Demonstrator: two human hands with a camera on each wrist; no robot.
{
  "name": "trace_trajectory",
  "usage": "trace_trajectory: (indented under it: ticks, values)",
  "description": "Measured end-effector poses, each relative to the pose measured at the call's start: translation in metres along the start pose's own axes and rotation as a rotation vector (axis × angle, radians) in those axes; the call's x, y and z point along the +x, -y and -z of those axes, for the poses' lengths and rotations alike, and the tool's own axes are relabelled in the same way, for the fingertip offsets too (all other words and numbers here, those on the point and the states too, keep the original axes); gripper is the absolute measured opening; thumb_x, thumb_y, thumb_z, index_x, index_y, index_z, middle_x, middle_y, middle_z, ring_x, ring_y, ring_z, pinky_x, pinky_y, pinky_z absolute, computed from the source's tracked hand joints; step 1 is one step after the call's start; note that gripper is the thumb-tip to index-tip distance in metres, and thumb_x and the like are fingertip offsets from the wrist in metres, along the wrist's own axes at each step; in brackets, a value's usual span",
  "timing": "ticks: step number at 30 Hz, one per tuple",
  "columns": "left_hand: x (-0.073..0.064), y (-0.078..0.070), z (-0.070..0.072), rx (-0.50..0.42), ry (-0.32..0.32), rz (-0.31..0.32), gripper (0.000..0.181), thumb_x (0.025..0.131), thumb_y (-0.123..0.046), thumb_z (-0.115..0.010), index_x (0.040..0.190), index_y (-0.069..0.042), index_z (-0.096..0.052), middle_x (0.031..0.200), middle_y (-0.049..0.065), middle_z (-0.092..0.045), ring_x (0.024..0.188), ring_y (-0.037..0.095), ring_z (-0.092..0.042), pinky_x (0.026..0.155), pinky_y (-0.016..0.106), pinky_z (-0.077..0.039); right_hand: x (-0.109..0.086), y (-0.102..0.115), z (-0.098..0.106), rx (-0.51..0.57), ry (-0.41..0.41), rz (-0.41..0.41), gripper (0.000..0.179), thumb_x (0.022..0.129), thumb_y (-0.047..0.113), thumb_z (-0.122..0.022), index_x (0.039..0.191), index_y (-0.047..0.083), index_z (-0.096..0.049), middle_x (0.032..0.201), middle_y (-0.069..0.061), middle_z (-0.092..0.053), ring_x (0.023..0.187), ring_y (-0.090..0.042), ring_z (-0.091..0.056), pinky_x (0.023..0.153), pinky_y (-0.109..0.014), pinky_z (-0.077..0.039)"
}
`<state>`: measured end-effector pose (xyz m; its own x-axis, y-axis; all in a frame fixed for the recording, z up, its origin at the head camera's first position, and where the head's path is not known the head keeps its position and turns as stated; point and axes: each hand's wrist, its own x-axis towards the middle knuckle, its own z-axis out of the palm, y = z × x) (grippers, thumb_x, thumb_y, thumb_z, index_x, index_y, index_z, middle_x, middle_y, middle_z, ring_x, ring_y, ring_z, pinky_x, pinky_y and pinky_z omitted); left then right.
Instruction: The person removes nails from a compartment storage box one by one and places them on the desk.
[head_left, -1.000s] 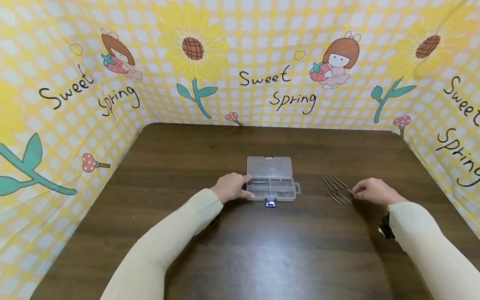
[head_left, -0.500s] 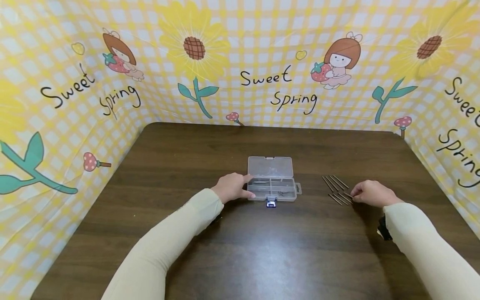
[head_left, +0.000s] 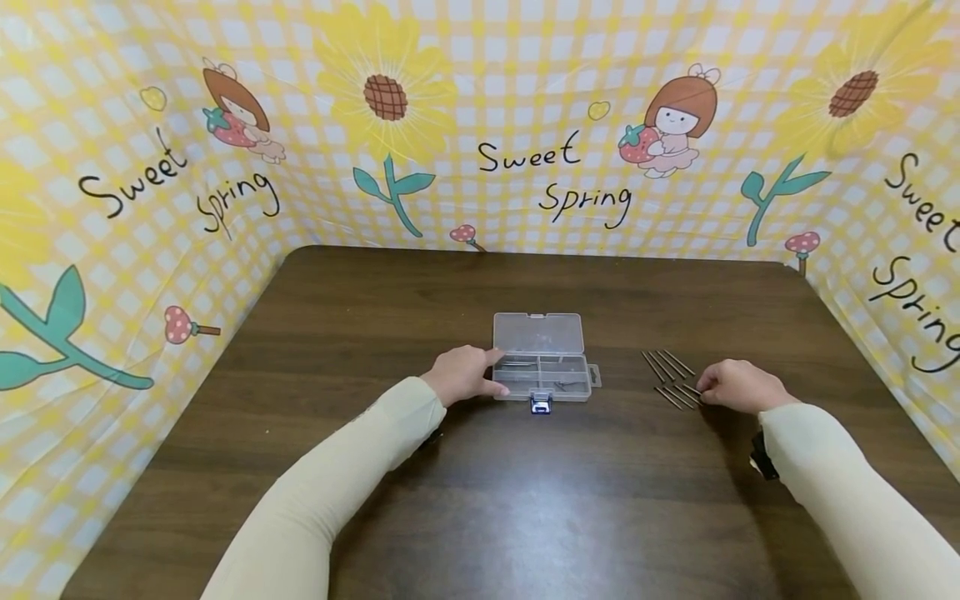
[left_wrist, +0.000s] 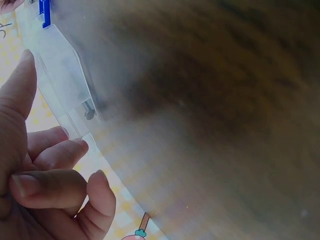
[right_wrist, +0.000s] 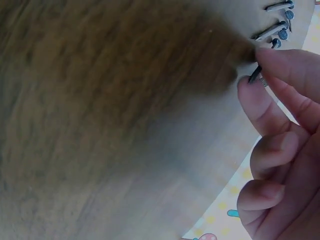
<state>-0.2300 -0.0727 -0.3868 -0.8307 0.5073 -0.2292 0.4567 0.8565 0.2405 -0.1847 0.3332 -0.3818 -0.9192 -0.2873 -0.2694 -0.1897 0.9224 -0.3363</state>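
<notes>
My left hand (head_left: 462,374) holds the left end of a clear plastic compartment box (head_left: 573,396), thumb at the front corner and fingers at the back. The box's lid (head_left: 538,333) is raised behind it, and its blue latch (head_left: 541,406) hangs in front. Several nails lie in its compartments; one nail (left_wrist: 89,110) shows through the wall in the left wrist view. Right of the box, my right hand (head_left: 741,387) pinches a nail (right_wrist: 255,75) between thumb and index finger, at the right end of the front row of nails (head_left: 670,398).
Behind that row lies a second row of longer nails (head_left: 660,367). The brown wooden table (head_left: 480,500) is bordered at the back and sides by a yellow checked cloth (head_left: 525,225) with printed flowers and figures.
My right hand has moved slightly left and brought its nail down from beside the back row to the end of the front row. The left hand stays on the box.
</notes>
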Motion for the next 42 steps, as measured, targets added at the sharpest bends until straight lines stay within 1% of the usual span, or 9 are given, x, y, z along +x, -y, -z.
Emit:
trace_trajectory:
  ticks: [7,10,16,18,22,25,31,37,42]
  values:
    - [0.0,0.0,0.0,0.013,-0.016,-0.013,0.069,0.083,-0.043,-0.071,0.141,-0.012,-0.049,0.127,0.011,-0.061,0.11,0.026,-0.06,0.086,0.041,-0.049,0.0,0.001,0.0,-0.002,0.013,-0.012,0.014,0.083,0.011,-0.067,0.093,0.003,-0.072,0.091,-0.011,-0.069,0.081,-0.025,-0.063,0.068,-0.046,-0.05]
    - [0.0,-0.001,0.0,0.016,-0.021,-0.016,0.068,0.084,-0.042,-0.072,0.141,-0.012,-0.05,0.125,0.012,-0.062,0.109,0.027,-0.061,0.087,0.042,-0.049,0.001,0.0,0.001,0.02,0.016,-0.011,0.014,0.084,0.011,-0.067,0.094,0.001,-0.071,0.09,-0.011,-0.069,0.081,-0.025,-0.063,0.068,-0.045,-0.05]
    - [0.0,0.001,-0.001,0.019,-0.026,-0.017,0.069,0.083,-0.043,-0.071,0.141,-0.012,-0.05,0.125,0.011,-0.063,0.108,0.026,-0.061,0.087,0.041,-0.049,0.01,0.008,0.016,0.1,-0.016,0.05,0.017,0.087,0.011,-0.067,0.094,-0.004,-0.07,0.088,-0.011,-0.069,0.08,-0.025,-0.064,0.069,-0.044,-0.051]
    - [0.0,0.002,-0.001,0.02,-0.026,-0.015,0.069,0.083,-0.043,-0.071,0.14,-0.011,-0.05,0.125,0.011,-0.062,0.108,0.026,-0.061,0.087,0.041,-0.049,0.016,0.016,0.021,0.099,-0.029,0.074,0.02,0.087,0.012,-0.067,0.096,-0.005,-0.069,0.09,-0.012,-0.069,0.083,-0.026,-0.064,0.071,-0.044,-0.051]
    - [0.001,0.002,-0.001,0.017,-0.014,-0.009,0.07,0.083,-0.044,-0.071,0.141,-0.011,-0.049,0.128,0.011,-0.061,0.11,0.025,-0.06,0.088,0.04,-0.049,0.032,0.038,0.026,0.101,-0.01,0.111,0.024,0.089,0.014,-0.065,0.102,-0.005,-0.069,0.094,-0.013,-0.069,0.083,-0.025,-0.064,0.072,-0.043,-0.051]
    - [0.001,0.001,-0.002,0.021,-0.007,-0.008,0.071,0.084,-0.045,-0.07,0.142,-0.012,-0.048,0.129,0.011,-0.06,0.111,0.025,-0.06,0.089,0.04,-0.048,0.046,0.056,0.024,0.1,0.001,0.16,0.024,0.088,0.014,-0.064,0.102,-0.004,-0.07,0.095,-0.012,-0.07,0.084,-0.023,-0.064,0.073,-0.042,-0.051]
    - [-0.002,0.002,-0.001,0.017,-0.012,0.006,0.07,0.084,-0.045,-0.07,0.142,-0.013,-0.048,0.13,0.01,-0.059,0.111,0.025,-0.06,0.089,0.04,-0.049,0.081,0.095,0.013,0.08,-0.015,0.273,0.018,0.086,0.011,-0.067,0.097,-0.001,-0.074,0.092,-0.008,-0.072,0.085,-0.021,-0.065,0.077,-0.041,-0.051]
    - [-0.005,0.001,0.0,0.018,-0.017,0.003,0.07,0.084,-0.045,-0.07,0.142,-0.013,-0.049,0.13,0.009,-0.06,0.11,0.024,-0.06,0.087,0.038,-0.049,0.105,0.135,0.006,0.096,0.002,0.296,0.017,0.085,0.008,-0.065,0.097,0.0,-0.075,0.093,-0.009,-0.072,0.078,-0.015,-0.061,0.071,-0.034,-0.051]
    - [-0.006,0.0,0.001,0.018,-0.019,-0.01,0.068,0.084,-0.045,-0.07,0.141,-0.013,-0.05,0.126,0.01,-0.062,0.106,0.023,-0.062,0.084,0.038,-0.05,0.115,0.159,0.002,0.111,0.027,0.319,0.017,0.084,0.004,-0.066,0.098,-0.001,-0.075,0.093,-0.009,-0.072,0.078,-0.014,-0.064,0.072,-0.033,-0.052]
